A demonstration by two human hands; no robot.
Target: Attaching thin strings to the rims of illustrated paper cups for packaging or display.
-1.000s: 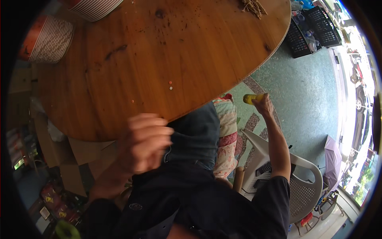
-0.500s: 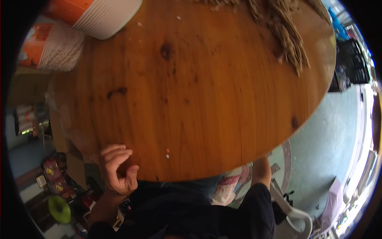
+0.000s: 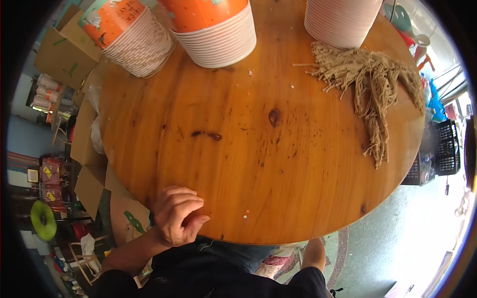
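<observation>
My left hand (image 3: pixel 179 216) rests at the near left edge of a round wooden table (image 3: pixel 223 174), its fingers loosely curled and the thumb apart. Nothing shows between fingers and thumb. Of my right arm only the forearm (image 3: pixel 314 256) is visible beside the near right edge; the hand itself is hidden below the tabletop. Two tiny bits, one white (image 3: pixel 245 216) and one orange (image 3: pixel 247 211), lie on the wood to the right of my left hand. Farther off on the right lies a bundle of tan cords (image 3: pixel 375 84), spread in strands.
Nested paper buckets, orange above white rims, form a leaning stack (image 3: pixel 141 47) and an upright stack (image 3: pixel 216 39) at the far left. A whitish stack (image 3: pixel 343 22) stands behind the cords. Cardboard boxes (image 3: pixel 69 57) flank the table's left; black crates (image 3: pixel 444 146) stand on its right.
The view has swung up and left, so the stacks and cords sit lower and farther right in it, and a third stack shows. My left hand keeps its loose curl.
</observation>
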